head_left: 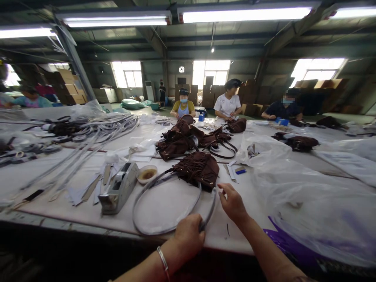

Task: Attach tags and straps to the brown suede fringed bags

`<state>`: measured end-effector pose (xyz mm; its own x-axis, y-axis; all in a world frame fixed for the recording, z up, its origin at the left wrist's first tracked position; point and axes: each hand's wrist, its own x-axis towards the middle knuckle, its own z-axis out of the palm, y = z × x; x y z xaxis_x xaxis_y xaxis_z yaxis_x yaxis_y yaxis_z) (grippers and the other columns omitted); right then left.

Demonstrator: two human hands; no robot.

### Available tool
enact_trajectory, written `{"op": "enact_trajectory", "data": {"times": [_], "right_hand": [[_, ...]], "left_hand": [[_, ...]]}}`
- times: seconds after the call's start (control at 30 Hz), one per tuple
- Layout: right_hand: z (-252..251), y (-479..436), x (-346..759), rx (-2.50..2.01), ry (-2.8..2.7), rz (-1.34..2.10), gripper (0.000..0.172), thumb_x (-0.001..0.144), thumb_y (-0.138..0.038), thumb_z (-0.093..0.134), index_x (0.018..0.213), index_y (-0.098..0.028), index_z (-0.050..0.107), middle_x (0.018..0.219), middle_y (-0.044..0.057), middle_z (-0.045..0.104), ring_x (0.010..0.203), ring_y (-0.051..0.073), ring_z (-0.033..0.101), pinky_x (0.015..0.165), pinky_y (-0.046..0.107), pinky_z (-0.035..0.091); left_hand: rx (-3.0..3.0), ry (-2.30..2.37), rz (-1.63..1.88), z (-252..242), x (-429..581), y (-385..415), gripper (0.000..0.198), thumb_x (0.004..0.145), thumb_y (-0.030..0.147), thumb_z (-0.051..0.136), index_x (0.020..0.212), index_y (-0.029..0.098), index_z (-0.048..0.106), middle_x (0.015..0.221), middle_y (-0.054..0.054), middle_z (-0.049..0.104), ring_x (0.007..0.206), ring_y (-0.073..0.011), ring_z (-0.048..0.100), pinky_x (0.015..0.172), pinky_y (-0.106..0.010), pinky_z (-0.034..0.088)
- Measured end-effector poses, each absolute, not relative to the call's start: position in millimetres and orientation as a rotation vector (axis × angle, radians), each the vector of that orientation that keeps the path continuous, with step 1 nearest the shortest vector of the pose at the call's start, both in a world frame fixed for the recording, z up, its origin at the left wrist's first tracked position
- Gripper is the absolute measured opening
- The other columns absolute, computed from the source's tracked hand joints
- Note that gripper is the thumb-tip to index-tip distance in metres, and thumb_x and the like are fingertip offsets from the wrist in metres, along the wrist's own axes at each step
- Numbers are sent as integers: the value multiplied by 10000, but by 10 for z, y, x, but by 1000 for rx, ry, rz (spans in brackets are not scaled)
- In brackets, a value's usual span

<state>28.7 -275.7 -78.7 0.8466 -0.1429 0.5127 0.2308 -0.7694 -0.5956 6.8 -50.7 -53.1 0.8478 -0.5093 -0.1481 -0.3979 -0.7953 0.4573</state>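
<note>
A brown fringed suede bag [197,169] lies on the white worktable [164,207] in front of me. Its long grey strap [141,196] loops toward the table's near edge. My left hand [189,237], a silver bangle on its wrist, is closed around the strap near the front edge. My right hand [232,201] pinches the strap's other end just below the bag's right corner.
A grey tape dispenser [119,188] and a small bowl of brown glue [147,174] sit left of the bag. More brown bags [188,139] are piled behind it. Clear plastic bags [308,196] cover the right side. Grey straps [96,133] lie at left. Three people work at the far side.
</note>
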Motion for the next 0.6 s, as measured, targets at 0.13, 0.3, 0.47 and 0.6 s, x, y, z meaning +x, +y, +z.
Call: {"op": "enact_trajectory", "data": {"times": [0.13, 0.3, 0.47, 0.6], "right_hand": [[-519, -2451, -12, -2605, -666, -371, 284, 864, -174, 548, 1131, -212, 636, 1123, 72, 673, 992, 215, 597, 898, 334, 456], [-549, -2207, -76, -2802, -696, -267, 183, 899, -207, 565, 745, -203, 663, 736, 37, 659, 714, 185, 546, 697, 306, 403], [-613, -2219, -34, -2825, -697, -284, 218, 881, -143, 558, 686, -203, 637, 704, 27, 634, 700, 173, 512, 650, 300, 343], [-611, -2241, -64, -2833, -764, -256, 218, 889, -117, 536, 709, -200, 626, 723, 26, 636, 706, 177, 497, 661, 311, 332]], "left_hand": [[2622, -941, -281, -514, 228, -407, 164, 786, 234, 554, 900, 192, 665, 932, -79, 681, 847, -234, 638, 750, -315, 483], [2576, -1296, -186, -432, 545, -250, 152, 862, 279, 568, 845, 193, 692, 862, -88, 653, 851, -238, 607, 795, -332, 472], [2455, -1337, -232, -344, 764, 38, 333, 710, 346, 781, 1004, 210, 704, 975, -79, 639, 926, -243, 593, 842, -321, 481], [2401, -1185, -62, -416, 618, 263, 388, 800, 258, 688, 1182, 218, 635, 1158, -81, 607, 1073, -228, 558, 981, -328, 445]]}}
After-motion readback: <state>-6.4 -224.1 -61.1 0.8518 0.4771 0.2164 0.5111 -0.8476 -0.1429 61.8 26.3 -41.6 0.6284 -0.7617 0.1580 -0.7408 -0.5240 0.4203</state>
